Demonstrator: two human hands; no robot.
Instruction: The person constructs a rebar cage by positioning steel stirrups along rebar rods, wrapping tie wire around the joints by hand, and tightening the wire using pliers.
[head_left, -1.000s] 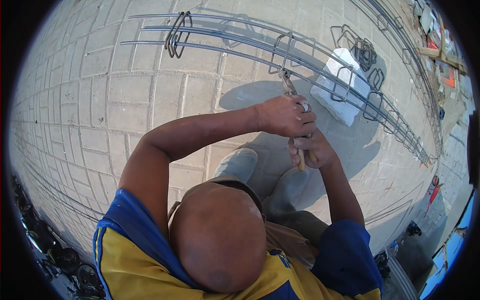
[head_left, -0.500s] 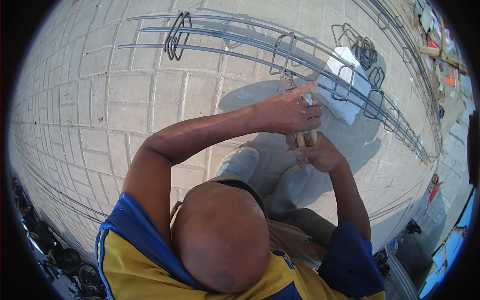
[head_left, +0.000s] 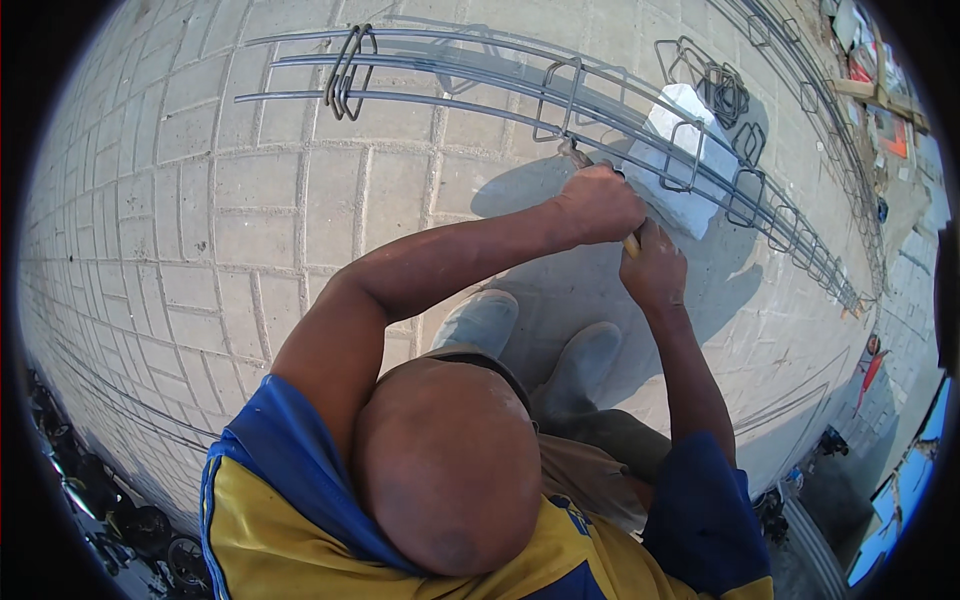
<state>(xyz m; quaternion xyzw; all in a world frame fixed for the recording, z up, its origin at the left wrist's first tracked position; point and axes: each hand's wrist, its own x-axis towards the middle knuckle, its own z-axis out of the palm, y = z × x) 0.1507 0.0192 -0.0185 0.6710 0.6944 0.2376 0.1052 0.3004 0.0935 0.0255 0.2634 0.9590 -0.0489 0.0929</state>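
Note:
My left hand (head_left: 605,205) is wrapped round a pair of pincers (head_left: 573,153), close behind its metal jaws. The jaws meet the near bar where a bent wire stirrup (head_left: 573,100) crosses the long steel bars (head_left: 440,68). My right hand (head_left: 655,268) is closed on the yellowish handle end, just right of and below the left. My fingers hide most of the tool, and whether a tie wire sits in the jaws cannot be made out.
A white block (head_left: 700,208) lies under the bars. Several loose stirrups (head_left: 725,95) lie beyond it, and more hang bunched (head_left: 350,75) at the left end. Another bar cage (head_left: 808,95) runs along the far right. My boots (head_left: 585,360) stand on the paving.
Both hands have turned with the pincers: the handles have swung up and to the right, and my left hand has closed round the tool. The jaws stay by the same stirrup.

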